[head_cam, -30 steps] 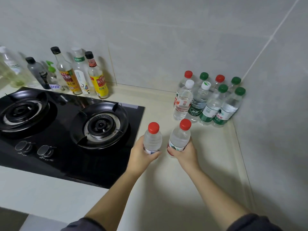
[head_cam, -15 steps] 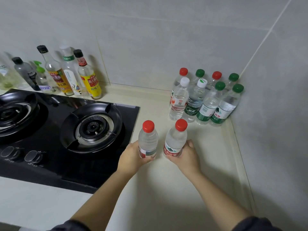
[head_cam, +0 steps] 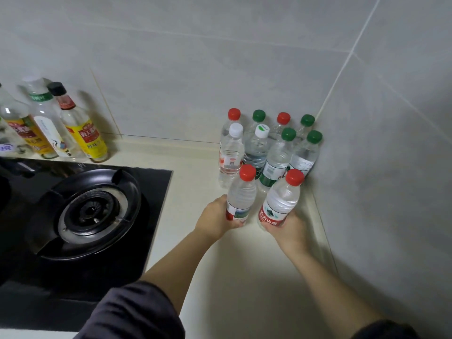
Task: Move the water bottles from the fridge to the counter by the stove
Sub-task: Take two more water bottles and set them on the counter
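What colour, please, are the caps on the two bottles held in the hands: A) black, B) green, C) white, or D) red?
D: the left bottle in the left hand and the right bottle in the right hand both carry red caps.

The red label point(head_cam: 270, 217) on the right red-capped bottle point(head_cam: 283, 199), which the right hand point(head_cam: 292, 230) is gripping, is showing white Chinese characters, seemingly 农夫山泉, below a small mountain emblem. The left red-capped bottle point(head_cam: 241, 199), which the left hand point(head_cam: 215, 220) is gripping, is showing only a picture on its label, with no legible words. At the far left, the yellow-labelled sauce bottle point(head_cam: 83, 133) is bearing red characters beginning 海天. Farther back, the white-capped bottle point(head_cam: 231, 152) is showing a square code and the green-labelled bottle point(head_cam: 275, 165) a barcode. The remaining labels are blurring beyond reading.
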### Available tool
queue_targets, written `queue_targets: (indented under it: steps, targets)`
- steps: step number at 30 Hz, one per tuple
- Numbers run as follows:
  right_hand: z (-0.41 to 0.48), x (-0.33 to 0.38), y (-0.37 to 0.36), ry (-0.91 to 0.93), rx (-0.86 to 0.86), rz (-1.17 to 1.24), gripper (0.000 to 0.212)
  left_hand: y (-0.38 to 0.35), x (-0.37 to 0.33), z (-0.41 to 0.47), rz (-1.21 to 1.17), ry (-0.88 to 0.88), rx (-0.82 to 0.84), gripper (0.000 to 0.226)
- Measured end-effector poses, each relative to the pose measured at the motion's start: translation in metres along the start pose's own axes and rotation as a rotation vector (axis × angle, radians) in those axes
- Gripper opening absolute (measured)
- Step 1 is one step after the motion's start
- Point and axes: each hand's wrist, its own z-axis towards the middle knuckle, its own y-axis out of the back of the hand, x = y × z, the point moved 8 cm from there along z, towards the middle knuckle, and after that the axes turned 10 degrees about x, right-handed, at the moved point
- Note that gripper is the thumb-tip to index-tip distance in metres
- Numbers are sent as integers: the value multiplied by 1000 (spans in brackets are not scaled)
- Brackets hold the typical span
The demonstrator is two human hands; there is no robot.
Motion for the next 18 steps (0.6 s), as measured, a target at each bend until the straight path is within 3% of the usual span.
queue_targets:
  steps: [3, 6, 14, 18]
  targets:
    - [6, 3, 27, 98, -116, -38, 48, -14, -12, 19, 0, -19, 28, 67]
    - [13, 7, 40, 210, -108, 7, 59, -23, -24, 33, -13, -36, 27, 65]
    - [25, 4, 40, 209, -99, 50, 66, -39, -46, 54, -48, -41, 27, 65]
    - [25, -6, 38, 82, -100, -16, 61, -44, -48, 56, -21, 9, 28, 64]
